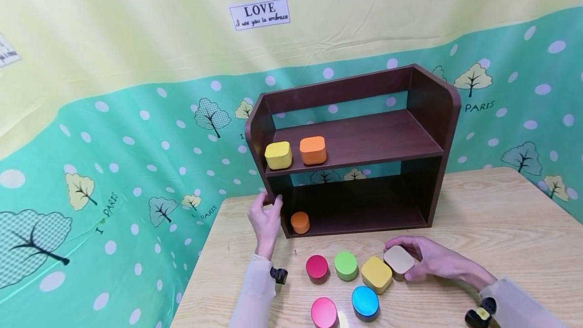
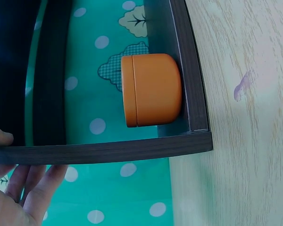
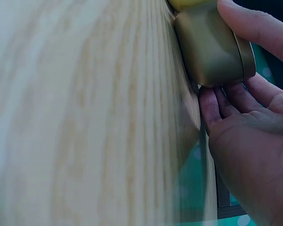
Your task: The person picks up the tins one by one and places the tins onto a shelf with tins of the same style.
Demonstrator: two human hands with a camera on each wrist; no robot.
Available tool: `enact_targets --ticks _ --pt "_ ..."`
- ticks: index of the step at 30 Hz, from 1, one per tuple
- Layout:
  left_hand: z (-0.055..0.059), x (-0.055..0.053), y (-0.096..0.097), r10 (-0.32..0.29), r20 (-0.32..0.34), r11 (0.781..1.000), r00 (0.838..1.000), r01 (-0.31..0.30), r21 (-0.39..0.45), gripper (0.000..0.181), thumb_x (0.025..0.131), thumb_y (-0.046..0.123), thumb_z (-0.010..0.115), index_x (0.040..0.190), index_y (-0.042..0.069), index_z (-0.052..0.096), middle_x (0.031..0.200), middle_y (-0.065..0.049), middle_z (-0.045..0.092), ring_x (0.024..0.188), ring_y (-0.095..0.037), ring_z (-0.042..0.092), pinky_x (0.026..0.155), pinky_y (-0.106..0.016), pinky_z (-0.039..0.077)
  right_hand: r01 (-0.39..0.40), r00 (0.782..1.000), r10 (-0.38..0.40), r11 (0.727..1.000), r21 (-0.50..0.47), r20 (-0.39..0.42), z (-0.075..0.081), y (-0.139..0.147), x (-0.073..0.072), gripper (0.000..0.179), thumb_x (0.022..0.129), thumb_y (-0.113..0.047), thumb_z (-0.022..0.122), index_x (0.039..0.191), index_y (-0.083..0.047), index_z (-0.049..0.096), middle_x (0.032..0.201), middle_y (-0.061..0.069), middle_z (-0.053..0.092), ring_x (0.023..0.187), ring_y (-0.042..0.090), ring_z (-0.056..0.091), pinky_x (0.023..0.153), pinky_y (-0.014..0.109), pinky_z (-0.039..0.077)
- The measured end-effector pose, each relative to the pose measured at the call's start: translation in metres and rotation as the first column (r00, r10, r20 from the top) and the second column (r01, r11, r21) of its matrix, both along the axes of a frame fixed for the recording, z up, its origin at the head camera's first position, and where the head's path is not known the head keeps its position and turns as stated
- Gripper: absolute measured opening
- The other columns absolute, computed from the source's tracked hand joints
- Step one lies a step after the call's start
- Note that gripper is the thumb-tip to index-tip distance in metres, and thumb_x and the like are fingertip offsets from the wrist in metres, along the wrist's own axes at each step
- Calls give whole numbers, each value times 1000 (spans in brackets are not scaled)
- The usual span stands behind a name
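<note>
My left hand (image 1: pixel 265 222) grips the left side panel of a dark brown two-tier shelf (image 1: pixel 355 141); in the left wrist view the thumb lies inside the panel and the fingers outside. Near that hand, an orange round tin (image 1: pixel 300 222) stands on the lower tier. At the right, my right hand (image 1: pixel 430 257) holds a beige square tin with rounded corners (image 1: pixel 399 260), thumb on one side and fingers on the other. The right wrist view shows this tin (image 3: pixel 212 47) right at the tabletop. Beside it sits a yellow rounded-square tin (image 1: pixel 376 274).
On the upper tier are a yellow tin (image 1: pixel 278 155) and an orange tin (image 1: pixel 313 150). A red tin (image 1: pixel 317 268), a green tin (image 1: pixel 346 265), a blue tin (image 1: pixel 365 302) and a pink tin (image 1: pixel 324 313) stand on the wooden table (image 1: pixel 496 206). A patterned cloth (image 1: pixel 173 90) hangs behind.
</note>
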State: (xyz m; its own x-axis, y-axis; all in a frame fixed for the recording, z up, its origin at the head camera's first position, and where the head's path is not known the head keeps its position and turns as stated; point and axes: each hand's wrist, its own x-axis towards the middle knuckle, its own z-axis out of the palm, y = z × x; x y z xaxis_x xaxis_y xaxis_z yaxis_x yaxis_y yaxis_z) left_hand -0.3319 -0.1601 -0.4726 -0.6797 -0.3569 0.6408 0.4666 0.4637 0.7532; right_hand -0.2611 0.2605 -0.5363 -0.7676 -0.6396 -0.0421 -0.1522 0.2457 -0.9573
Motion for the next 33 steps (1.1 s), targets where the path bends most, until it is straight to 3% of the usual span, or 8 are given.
enact_targets --ticks 22,29,33 --pt "0 0 0 -3 -1 1000 1000 3 5 6 94 9 81 96 3 80 91 -16 82 81 -33 76 83 -35 56 25 1000 -25 999 30 -5 3 0 1 69 85 -16 84 148 -2 58 139 19 64 112 10 61 91 24 49" --pt "0 -1 0 -15 1 1000 1000 15 7 6 94 9 81 97 3 80 92 -17 82 81 -34 76 85 -57 58 22 1000 -22 999 39 -12 7 0 2 68 86 -17 84 147 -3 58 140 19 63 112 9 60 91 25 49" --pt "0 -1 0 -13 4 1000 1000 13 7 4 93 7 81 96 4 80 92 -17 81 81 -35 76 85 -58 58 30 999 -29 998 51 -25 13 -1 3 66 86 -16 84 146 -5 60 140 18 64 112 8 59 92 24 49"
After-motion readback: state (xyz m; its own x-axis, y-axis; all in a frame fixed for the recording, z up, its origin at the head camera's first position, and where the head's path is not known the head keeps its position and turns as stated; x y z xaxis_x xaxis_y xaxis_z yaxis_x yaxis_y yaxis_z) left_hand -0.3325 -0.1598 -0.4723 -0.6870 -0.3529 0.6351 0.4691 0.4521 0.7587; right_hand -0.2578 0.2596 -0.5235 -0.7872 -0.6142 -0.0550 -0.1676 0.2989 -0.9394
